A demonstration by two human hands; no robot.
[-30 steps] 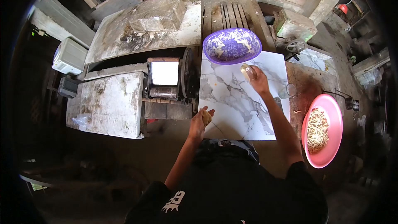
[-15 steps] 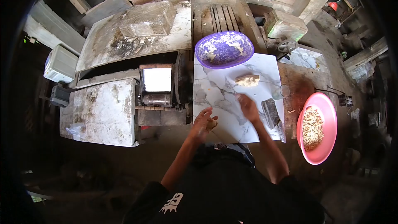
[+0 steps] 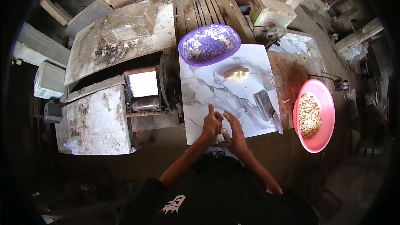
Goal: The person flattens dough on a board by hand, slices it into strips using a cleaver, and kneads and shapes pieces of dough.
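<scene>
My left hand (image 3: 213, 123) is raised over the near edge of the marble-patterned board (image 3: 201, 89), its index finger pointing away and the other fingers curled. Whatever lies in its palm is hidden. Close against it on the right is my right hand (image 3: 236, 135), fingers stretched out and slightly apart, with a whitish smear near the thumb. Farther up the board rests a pale lump of dough (image 3: 236, 74). A cleaver (image 3: 263, 105) lies flat to the right of my hands, its handle toward the near right corner. Neither hand touches the dough lump or the cleaver.
A purple basin (image 3: 208, 63) smeared with pale dough stands at the board's far edge. To the right, a pink basin (image 3: 328, 118) holds pale strips (image 3: 309, 118). A clear glass (image 3: 276, 81) stands by the board's right edge. Left is a machine with a flywheel (image 3: 167, 81).
My right hand has moved left and toward me, meeting my left hand. The pale piece seen in my left hand is now hidden. The view has shifted slightly.
</scene>
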